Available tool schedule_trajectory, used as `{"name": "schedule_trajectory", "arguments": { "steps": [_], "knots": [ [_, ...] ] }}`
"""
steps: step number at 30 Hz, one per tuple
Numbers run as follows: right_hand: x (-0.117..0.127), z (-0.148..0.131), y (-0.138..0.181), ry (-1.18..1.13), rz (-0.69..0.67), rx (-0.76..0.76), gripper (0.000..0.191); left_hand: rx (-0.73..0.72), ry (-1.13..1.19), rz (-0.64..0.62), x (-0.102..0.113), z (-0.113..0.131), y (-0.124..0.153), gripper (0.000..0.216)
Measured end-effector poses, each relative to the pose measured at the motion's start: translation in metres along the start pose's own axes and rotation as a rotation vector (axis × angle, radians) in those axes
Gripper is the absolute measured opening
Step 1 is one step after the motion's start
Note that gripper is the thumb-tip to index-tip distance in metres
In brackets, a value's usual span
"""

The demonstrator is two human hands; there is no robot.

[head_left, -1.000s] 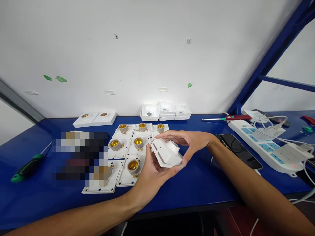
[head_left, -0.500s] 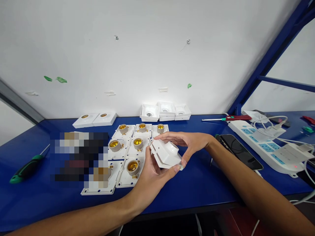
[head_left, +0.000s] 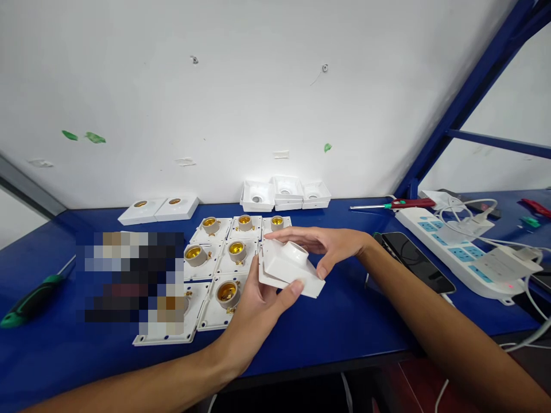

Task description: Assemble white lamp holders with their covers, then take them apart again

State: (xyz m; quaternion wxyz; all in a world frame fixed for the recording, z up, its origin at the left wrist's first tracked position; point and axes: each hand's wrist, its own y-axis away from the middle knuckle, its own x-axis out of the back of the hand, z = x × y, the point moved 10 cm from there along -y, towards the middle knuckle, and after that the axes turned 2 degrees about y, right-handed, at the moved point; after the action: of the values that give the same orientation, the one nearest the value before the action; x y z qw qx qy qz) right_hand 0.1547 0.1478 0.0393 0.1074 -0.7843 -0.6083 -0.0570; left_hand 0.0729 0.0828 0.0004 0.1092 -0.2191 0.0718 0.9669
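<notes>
Above the front of the table, a white square lamp holder [head_left: 286, 265] is held tilted between my two hands. Its cover with the raised round collar sits askew on the base plate, with a gap along the left side. My left hand [head_left: 262, 301] grips it from below and the left, thumb on the near face. My right hand [head_left: 331, 246] is at its far right side, fingers along the back edge and thumb by the right corner; part of its grip is hidden. To the left, several base plates with brass-lined sockets [head_left: 236, 249] lie in rows.
White covers [head_left: 258, 196] are stacked against the wall. Two closed lamp holders [head_left: 176, 209] lie at the back left. A green-black screwdriver [head_left: 34, 301] is far left, beside a blurred patch. Right are a phone [head_left: 417, 261], a power strip [head_left: 456, 255] with cables and a red lighter [head_left: 413, 203].
The lamp holder has turned in my hands, its near right corner now tipped lower. My right thumb has lifted off the near corner. The view has shifted slightly.
</notes>
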Motion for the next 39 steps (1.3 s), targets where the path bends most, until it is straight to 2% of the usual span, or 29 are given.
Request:
{"name": "schedule_trajectory", "arguments": {
  "steps": [5,9,18,25,30,39],
  "knots": [
    [0.002,-0.007,0.001,0.019,0.012,0.028,0.105,0.022,0.203,-0.042,-0.007,0.006,-0.001,0.08],
    [0.005,-0.006,-0.001,0.033,0.076,0.032,0.097,0.011,0.303,-0.13,-0.016,0.015,-0.007,0.068],
    [0.021,0.011,0.004,0.007,0.242,-0.053,0.09,-0.04,0.237,-0.203,-0.014,0.018,-0.017,0.055],
    [0.021,0.006,0.003,-0.088,0.279,-0.041,0.09,-0.086,0.282,-0.277,-0.017,0.025,-0.022,0.052],
    [0.025,0.01,0.003,-0.044,0.321,-0.049,0.091,-0.04,0.268,-0.28,-0.014,0.02,-0.026,0.049],
    [0.02,0.007,-0.002,-0.054,0.294,-0.01,0.092,-0.03,0.247,-0.271,-0.015,0.02,-0.023,0.048]
  ]
}}
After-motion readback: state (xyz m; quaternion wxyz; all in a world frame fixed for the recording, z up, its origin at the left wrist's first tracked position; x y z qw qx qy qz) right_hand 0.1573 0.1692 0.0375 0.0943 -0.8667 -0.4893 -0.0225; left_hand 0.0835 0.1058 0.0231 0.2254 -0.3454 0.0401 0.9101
